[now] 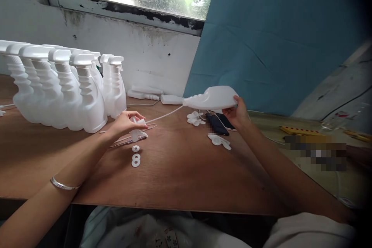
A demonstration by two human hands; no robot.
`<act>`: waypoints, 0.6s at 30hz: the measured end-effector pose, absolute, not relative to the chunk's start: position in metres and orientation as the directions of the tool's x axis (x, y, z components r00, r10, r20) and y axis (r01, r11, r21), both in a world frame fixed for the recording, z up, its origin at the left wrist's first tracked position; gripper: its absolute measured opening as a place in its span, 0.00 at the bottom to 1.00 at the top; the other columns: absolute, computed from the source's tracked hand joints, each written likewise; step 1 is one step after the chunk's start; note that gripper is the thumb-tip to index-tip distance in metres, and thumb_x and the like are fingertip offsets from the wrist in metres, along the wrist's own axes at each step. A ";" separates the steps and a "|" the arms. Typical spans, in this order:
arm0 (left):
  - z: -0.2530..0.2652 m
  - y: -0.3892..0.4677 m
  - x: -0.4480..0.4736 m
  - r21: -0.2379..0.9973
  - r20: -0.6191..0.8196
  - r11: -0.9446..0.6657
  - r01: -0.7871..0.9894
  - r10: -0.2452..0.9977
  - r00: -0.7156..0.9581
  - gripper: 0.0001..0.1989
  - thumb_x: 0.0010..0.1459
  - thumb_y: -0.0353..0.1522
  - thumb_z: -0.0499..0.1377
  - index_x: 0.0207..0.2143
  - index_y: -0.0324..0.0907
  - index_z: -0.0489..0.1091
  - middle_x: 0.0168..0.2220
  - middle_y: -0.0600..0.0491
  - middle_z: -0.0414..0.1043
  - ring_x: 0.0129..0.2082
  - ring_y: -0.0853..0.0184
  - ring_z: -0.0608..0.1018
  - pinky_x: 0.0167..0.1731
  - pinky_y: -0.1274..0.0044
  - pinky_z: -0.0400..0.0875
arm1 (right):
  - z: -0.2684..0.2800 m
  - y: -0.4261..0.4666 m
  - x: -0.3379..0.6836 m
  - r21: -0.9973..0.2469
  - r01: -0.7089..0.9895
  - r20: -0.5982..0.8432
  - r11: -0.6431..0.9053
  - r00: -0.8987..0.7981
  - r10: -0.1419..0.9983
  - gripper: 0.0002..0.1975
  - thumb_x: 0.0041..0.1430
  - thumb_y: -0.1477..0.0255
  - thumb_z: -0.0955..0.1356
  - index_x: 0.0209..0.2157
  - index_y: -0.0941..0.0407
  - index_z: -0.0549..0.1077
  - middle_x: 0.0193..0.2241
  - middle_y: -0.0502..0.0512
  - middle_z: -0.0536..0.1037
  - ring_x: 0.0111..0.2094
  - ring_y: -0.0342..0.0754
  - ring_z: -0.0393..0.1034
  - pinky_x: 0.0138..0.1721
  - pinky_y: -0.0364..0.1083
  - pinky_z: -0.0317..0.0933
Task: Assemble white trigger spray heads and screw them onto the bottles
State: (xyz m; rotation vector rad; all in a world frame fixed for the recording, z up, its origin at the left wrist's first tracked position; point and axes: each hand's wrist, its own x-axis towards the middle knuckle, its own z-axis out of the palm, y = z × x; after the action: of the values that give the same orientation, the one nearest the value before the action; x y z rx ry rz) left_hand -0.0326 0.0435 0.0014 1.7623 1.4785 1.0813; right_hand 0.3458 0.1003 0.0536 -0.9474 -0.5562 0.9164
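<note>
"Holding what, that left hand [123, 123]?"

"A sprayer [140, 121]. Thumb and fingers are closed on it, and its tube [165, 114] runs between two and three o'clock to the mouth of the bottle [219, 95]."

"Inside it?"

"It meets the mouth; how far in, I can't tell."

"And the right hand [237, 111]?"

"It grips the bottle's base, thumb and fingers spread about as wide as the base. The bottle lies on its side in the air, mouth to nine o'clock, above the table [174, 174]."

"What's around?"

"From the left hand: rings [135, 161] at six, standing bottles [66, 93] at ten, lying bottles [171, 100] between one and two. From the right hand: phones [219, 126] at eight, white parts [219, 141] beside them."
</note>
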 end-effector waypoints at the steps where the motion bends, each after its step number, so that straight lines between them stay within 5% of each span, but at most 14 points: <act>1: 0.002 0.043 -0.032 0.840 0.196 -0.210 0.500 0.977 0.082 0.21 0.30 0.43 0.67 0.29 0.42 0.75 0.23 0.56 0.69 0.20 0.72 0.66 0.19 0.80 0.56 | 0.050 0.097 0.342 -0.874 -0.406 0.038 0.268 0.492 0.870 0.05 0.55 0.72 0.62 0.27 0.55 0.66 0.20 0.47 0.68 0.19 0.38 0.64 0.14 0.35 0.62; 4: 0.003 0.039 -0.028 0.858 0.143 -0.194 0.476 0.980 0.142 0.19 0.32 0.43 0.67 0.28 0.42 0.74 0.25 0.55 0.71 0.21 0.71 0.69 0.20 0.80 0.59 | 0.039 0.081 0.324 -0.885 -0.387 0.101 0.258 0.382 0.919 0.01 0.52 0.73 0.65 0.28 0.55 0.67 0.24 0.48 0.71 0.23 0.40 0.67 0.19 0.38 0.67; 9: 0.008 0.037 -0.027 0.948 0.142 -0.158 0.275 0.987 0.079 0.25 0.32 0.39 0.69 0.37 0.43 0.71 0.26 0.55 0.71 0.25 0.68 0.73 0.23 0.79 0.65 | 0.016 0.050 0.282 -0.894 -0.354 0.221 0.274 0.184 0.958 0.12 0.45 0.68 0.71 0.29 0.54 0.65 0.29 0.47 0.73 0.29 0.42 0.69 0.25 0.40 0.70; 13: 0.011 0.039 -0.028 0.995 0.073 -0.072 -0.066 0.997 0.007 0.27 0.33 0.37 0.69 0.37 0.40 0.66 0.27 0.53 0.70 0.27 0.66 0.75 0.23 0.77 0.70 | -0.001 0.027 0.259 -0.890 -0.313 0.260 0.331 0.246 0.934 0.16 0.44 0.64 0.72 0.29 0.53 0.62 0.34 0.47 0.73 0.33 0.43 0.70 0.31 0.43 0.70; 18: 0.009 0.041 -0.024 0.976 0.031 -0.021 -0.218 0.999 0.044 0.17 0.44 0.39 0.64 0.32 0.36 0.67 0.25 0.53 0.69 0.20 0.74 0.71 0.16 0.83 0.67 | -0.016 0.011 0.252 -0.846 -0.064 0.497 0.530 0.268 0.826 0.16 0.46 0.64 0.71 0.31 0.52 0.60 0.47 0.51 0.68 0.48 0.49 0.65 0.35 0.45 0.69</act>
State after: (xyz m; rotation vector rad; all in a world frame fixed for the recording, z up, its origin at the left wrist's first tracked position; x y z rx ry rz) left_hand -0.0242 0.0406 0.0093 1.0866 1.0004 1.2894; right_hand 0.2522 0.0113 -0.0165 -0.8193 -1.1483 0.7004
